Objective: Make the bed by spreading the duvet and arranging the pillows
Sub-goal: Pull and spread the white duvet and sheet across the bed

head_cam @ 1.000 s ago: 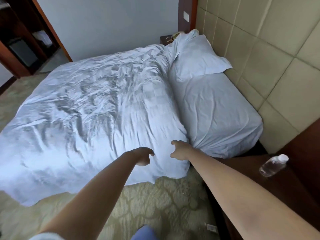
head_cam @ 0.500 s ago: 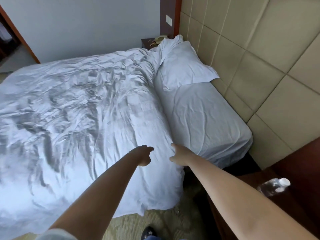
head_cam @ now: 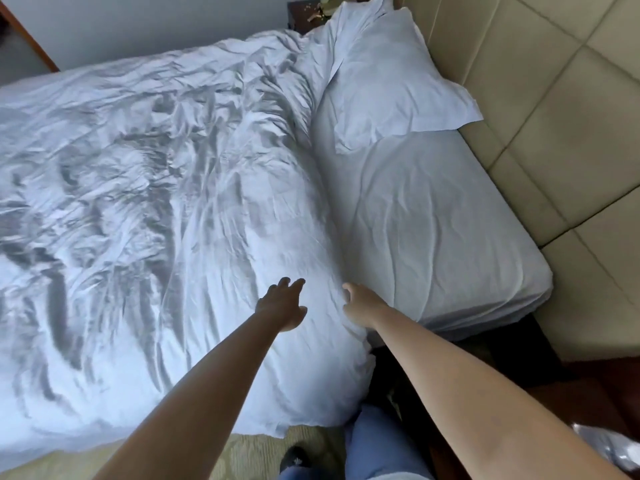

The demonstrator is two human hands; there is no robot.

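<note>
Head view: left hand (head_cam: pixel 282 306) has opened, fingers now spread over duvet (head_cam: pixel 156 220); right hand (head_cam: pixel 360 306) grip unclear at its edge. Smoothing likely starts; pillow (head_cam: pixel 388 81) untouched.

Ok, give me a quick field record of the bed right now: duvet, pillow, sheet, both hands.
duvet: white, wrinkled, spread over most of the bed, near edge hanging toward the floor
pillow: one, at the far head corner by the padded headboard
bare sheet: uncovered strip at the head end
left hand: fingers extended, over the duvet
right hand: at the duvet's top edge; grip unclear
</note>
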